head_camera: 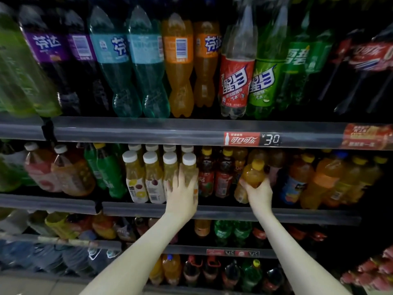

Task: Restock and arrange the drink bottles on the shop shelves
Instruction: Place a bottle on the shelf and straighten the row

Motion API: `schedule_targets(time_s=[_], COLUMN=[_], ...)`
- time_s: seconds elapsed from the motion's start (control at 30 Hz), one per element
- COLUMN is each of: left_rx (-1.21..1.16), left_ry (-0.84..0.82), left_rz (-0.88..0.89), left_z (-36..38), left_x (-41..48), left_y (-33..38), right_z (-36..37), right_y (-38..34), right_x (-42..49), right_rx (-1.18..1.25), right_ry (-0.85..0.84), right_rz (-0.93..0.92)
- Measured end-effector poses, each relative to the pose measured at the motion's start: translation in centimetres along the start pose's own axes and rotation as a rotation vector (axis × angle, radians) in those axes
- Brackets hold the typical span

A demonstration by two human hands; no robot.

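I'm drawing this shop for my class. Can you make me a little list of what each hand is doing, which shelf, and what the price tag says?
left hand: holds a white-capped juice bottle, rightmost in its front row
right hand: grips a yellow-capped orange bottle, tilted
shelf: second down in view, both hands are there
top shelf: big soda bottles with purple, teal, orange, red and green labels
price tag: shows 30, beside a red cola label
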State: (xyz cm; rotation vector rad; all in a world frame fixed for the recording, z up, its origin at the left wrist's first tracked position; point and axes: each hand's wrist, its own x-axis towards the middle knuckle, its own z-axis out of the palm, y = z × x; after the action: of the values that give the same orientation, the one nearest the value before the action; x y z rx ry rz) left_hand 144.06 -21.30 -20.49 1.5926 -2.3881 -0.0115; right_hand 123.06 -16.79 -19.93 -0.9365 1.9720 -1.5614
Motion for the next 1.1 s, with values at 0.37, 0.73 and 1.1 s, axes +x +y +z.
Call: schedule_targets(time_s=[0.37,0.73,1.1], left_rx=[0.157,0.111,-0.067], left_ry=[0.34,0.404,0.155], left_rz=[-0.047,0.032,0.211], left_z=[3.6,5.1,5.6], left_x=[1.6,2.0,-2.9], left_y=[1.4,1.1,-1.7], right_z=[1.3,3.3,2.9], right_y=[2.0,3.0,5.4], right_x=[3.2,3.8,-0.8], right_rx=[-0.38,-0.948,-0.777], right_ry=[-0.27,-0.117,-0.073], right_rz=[-0.112,-0.289,-0.268])
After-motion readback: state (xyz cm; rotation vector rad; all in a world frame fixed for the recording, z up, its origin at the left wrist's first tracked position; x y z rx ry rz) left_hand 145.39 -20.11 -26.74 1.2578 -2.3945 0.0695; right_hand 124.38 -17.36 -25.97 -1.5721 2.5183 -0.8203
